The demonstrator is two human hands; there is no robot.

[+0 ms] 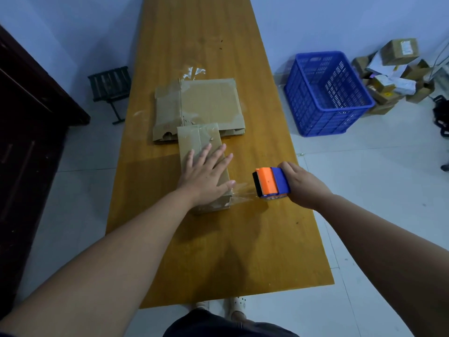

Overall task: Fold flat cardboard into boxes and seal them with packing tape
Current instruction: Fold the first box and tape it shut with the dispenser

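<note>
A folded brown cardboard box (197,139) lies lengthwise on the yellow wooden table (218,251). My left hand (206,171) presses flat on its top with the fingers spread. My right hand (302,184) grips an orange and blue tape dispenser (269,182) just right of the box's near end. A strip of clear tape (243,190) stretches from the dispenser to the box's near right corner. Behind the box lies a stack of flat cardboard (201,105) with clear tape stuck at its far edge.
A blue plastic crate (325,93) stands on the floor right of the table. Beside it is a heap of small cartons (393,76). A small black stool (110,86) sits left of the table, and a dark wooden cabinet (29,122) lines the left wall.
</note>
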